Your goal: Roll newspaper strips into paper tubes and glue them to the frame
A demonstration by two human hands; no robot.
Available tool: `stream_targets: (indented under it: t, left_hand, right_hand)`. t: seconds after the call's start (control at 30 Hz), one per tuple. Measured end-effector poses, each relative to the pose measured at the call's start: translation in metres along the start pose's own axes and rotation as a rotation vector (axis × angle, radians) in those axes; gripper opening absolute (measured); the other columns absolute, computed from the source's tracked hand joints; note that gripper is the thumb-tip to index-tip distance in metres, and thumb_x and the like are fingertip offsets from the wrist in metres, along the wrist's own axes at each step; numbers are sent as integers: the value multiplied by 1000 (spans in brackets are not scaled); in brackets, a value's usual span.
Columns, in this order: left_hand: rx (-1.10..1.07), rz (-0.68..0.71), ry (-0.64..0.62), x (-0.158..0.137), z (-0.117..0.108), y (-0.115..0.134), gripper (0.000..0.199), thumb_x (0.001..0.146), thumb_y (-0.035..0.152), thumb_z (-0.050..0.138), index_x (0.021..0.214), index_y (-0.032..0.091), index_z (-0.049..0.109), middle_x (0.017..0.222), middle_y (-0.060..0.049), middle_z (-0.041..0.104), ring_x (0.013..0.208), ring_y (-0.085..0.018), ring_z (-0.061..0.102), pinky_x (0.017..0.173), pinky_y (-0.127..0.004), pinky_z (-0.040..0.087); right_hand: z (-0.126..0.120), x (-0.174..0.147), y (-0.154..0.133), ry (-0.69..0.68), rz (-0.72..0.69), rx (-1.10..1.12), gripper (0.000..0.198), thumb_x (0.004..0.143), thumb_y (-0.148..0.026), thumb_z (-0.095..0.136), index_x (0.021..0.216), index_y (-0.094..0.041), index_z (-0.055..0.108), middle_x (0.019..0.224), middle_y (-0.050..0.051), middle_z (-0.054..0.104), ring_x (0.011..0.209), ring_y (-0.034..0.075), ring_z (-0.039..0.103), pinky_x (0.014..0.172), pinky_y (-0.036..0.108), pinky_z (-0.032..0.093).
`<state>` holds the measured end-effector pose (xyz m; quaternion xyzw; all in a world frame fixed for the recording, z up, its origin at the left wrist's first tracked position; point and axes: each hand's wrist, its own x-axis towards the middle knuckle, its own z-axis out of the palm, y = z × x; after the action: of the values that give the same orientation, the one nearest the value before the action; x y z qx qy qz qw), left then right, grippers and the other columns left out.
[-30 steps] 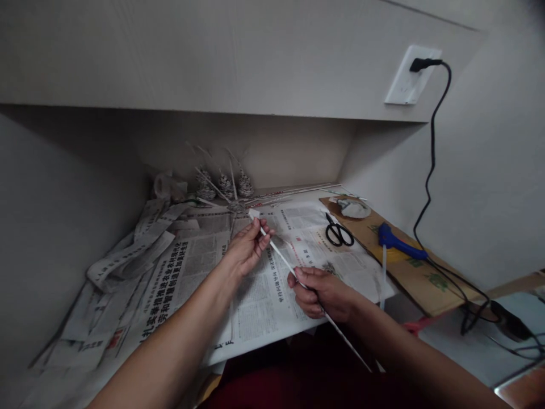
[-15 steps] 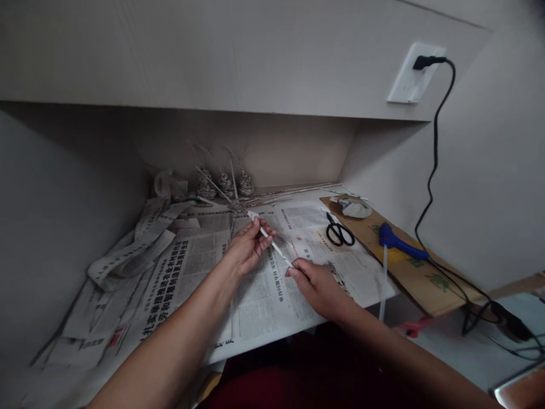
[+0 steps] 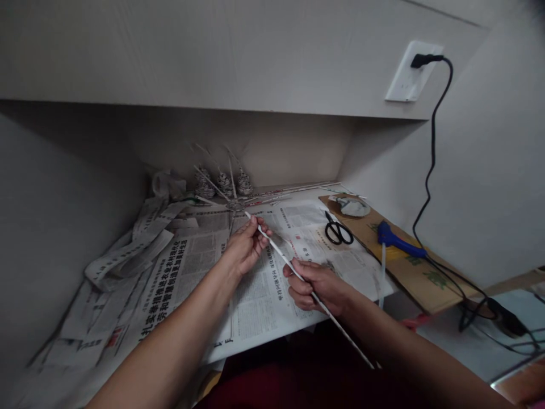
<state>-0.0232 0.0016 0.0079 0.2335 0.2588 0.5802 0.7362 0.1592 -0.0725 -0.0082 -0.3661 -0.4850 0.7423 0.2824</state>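
Note:
A thin rolled paper stick (image 3: 340, 328) slants between my hands, over the newspaper (image 3: 255, 307) that covers the table. My left hand (image 3: 247, 244) pinches it close to its upper end, which points away from me. Lower down, my right hand (image 3: 317, 286) has its fingers closed round the stick, and the long tail runs past it toward my lap. Just beyond my left hand lies a woven piece (image 3: 235, 205) with paper sticks spreading out of it.
Several paper strips (image 3: 145, 238) are heaped at left. Woven bell-like pieces (image 3: 224, 183) stand at the back. Black-handled scissors (image 3: 338, 232) lie to the right, beside cardboard (image 3: 430, 284) bearing a blue glue gun (image 3: 400, 243). Its black cord (image 3: 433, 147) reaches the wall socket (image 3: 413, 71).
The right hand has turned and now wraps the stick. A long tail of it shows below that hand, where before only a short length showed between the hands.

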Motion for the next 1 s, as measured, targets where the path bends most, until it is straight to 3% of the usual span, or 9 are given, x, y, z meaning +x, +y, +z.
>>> stream_targets:
  t: [0.1,0.17,0.33,0.5,0.63,0.7,0.87,0.93,1.0]
  left_hand:
    - [14,28,40,0,1,0,22,93,23,49,78,11,60,64,-3,58,57,-11,63,45,-14,50]
    - [28,33,63,0,2,0,22,92,24,51,77,11,60,63,-3,58,56,-11,63,44,-14,50]
    - [5,9,32,1,0,0,23,92,25,50,77,10,60,63,-3,56,55,-10,61,42,-12,47]
    - [-18,18,39,2,-2,2,24,92,26,49,77,11,59,63,-3,56,55,-10,60,42,-13,47]
    - [-49,-9,-2,2,-1,3,25,94,26,46,77,11,58,63,-2,54,55,-9,60,41,-11,45]
    - [-38,3,6,2,-2,2,25,93,26,47,77,11,58,63,-2,54,55,-9,59,41,-12,44]
    - [-4,93,98,6,-6,1,26,93,26,47,76,11,59,63,-2,56,55,-10,60,42,-13,46]
    - [-16,91,96,7,-6,2,26,93,27,48,75,11,59,63,-3,56,55,-10,61,41,-13,45]
    - [-38,72,89,7,-6,3,26,92,28,49,75,11,59,63,-3,56,54,-10,60,39,-12,42]
  right_hand:
    - [1,0,-2,252,-173,-371,32,90,-51,49,87,-20,56,59,-3,44,48,10,41,46,24,30]
    - [2,0,-2,325,-249,-498,28,88,-46,54,81,-19,56,63,-1,47,52,10,42,49,24,31]
    - [3,2,3,35,-22,-48,36,94,-52,34,87,-22,50,48,-9,26,37,9,28,39,23,25]
    - [1,1,5,110,-80,-70,34,92,-51,47,82,-19,50,46,-8,36,38,6,29,40,20,24]
    - [-1,-2,3,-113,37,152,35,94,-55,36,83,-23,45,42,-11,20,35,8,19,39,22,22]
    - [0,-2,1,-73,24,11,41,95,-57,29,86,-22,48,42,-10,25,35,9,24,40,24,24]
    - [4,-2,-3,378,-269,-697,30,87,-49,54,78,-20,52,59,0,46,52,12,41,51,26,29]
    - [4,-2,-2,339,-237,-650,30,88,-49,51,78,-21,52,55,-2,41,49,11,37,49,26,27]
    - [3,-2,0,171,-123,-376,36,93,-53,38,85,-21,51,49,-6,31,41,10,31,45,25,26]
